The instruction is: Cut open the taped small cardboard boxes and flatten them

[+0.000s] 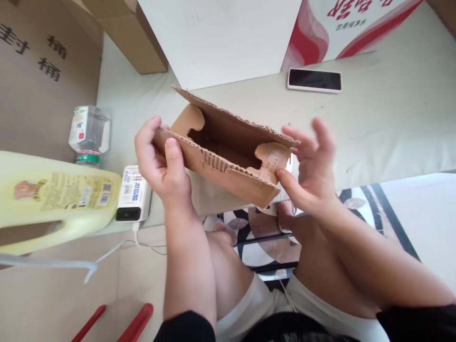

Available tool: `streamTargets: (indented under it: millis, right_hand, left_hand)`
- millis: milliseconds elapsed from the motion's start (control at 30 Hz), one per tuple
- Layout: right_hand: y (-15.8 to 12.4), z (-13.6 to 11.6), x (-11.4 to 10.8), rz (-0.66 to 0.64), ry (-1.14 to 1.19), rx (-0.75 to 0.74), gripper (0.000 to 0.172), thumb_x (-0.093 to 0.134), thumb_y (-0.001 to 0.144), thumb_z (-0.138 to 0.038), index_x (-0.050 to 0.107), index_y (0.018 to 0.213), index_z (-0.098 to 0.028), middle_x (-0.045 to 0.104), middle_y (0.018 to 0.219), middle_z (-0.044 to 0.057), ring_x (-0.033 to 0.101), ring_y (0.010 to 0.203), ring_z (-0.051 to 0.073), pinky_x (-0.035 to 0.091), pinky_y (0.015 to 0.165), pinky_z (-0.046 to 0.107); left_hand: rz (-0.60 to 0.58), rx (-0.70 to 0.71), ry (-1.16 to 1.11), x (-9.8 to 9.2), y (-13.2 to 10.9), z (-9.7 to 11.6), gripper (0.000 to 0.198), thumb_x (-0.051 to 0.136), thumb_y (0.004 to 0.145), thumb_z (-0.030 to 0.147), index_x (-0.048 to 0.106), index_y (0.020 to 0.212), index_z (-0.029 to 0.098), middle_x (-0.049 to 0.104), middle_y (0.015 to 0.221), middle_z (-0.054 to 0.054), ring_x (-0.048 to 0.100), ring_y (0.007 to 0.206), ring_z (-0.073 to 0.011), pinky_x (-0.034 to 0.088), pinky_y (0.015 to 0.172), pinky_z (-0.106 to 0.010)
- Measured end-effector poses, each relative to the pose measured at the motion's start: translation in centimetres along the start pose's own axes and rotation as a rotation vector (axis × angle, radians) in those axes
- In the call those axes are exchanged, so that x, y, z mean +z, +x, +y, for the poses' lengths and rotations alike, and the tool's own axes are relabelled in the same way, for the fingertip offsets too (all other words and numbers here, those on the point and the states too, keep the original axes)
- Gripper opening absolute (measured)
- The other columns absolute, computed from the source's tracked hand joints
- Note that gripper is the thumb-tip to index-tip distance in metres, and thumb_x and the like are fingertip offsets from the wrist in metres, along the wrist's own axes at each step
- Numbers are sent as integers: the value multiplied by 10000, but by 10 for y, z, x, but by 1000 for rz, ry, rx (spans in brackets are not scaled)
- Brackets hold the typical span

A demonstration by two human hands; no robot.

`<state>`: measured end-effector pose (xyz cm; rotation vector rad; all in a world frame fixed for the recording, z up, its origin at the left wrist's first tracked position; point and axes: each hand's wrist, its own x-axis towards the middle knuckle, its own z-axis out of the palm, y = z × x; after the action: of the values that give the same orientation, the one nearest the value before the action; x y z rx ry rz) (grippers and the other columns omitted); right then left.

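A brown corrugated cardboard box (pixel 231 173) hangs tilted above the table edge. Its top faces me with the long flaps raised, torn ridges along the rims, and a dark inside whose bottom I cannot make out. My left hand (pixel 162 161) is closed round the left end, thumb on the near flap and fingers behind. At the other end my right hand (pixel 309 166) has its fingers spread. Its thumb is at the small end flap (pixel 273 159), which carries faint printing, and a fingertip is close to the far flap's corner.
On the table (pixel 384 128) lie a phone (pixel 314 80) and a white power bank (pixel 133 194) with a cable. A yellow jug (pixel 71 190), clear bottle (pixel 90 130) and large carton (pixel 46 95) stand left. White boxes (pixel 221 42) line the back. Red handles (pixel 137 323) show at lower left.
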<state>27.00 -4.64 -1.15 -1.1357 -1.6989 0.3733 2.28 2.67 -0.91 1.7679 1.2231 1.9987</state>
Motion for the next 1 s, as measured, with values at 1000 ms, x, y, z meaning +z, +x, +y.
streamTargets:
  millis: [1000]
  right_hand:
    - [2, -12, 6, -223, -112, -185, 451, 521, 870, -290, 707, 1272, -376, 572, 1444, 16, 433, 1405, 377, 330, 1221, 693]
  left_hand:
    - [-164, -215, 133, 3, 1, 0, 333, 600, 842, 60, 829, 962, 270, 592, 1164, -59, 591, 1187, -221, 441, 1173, -398]
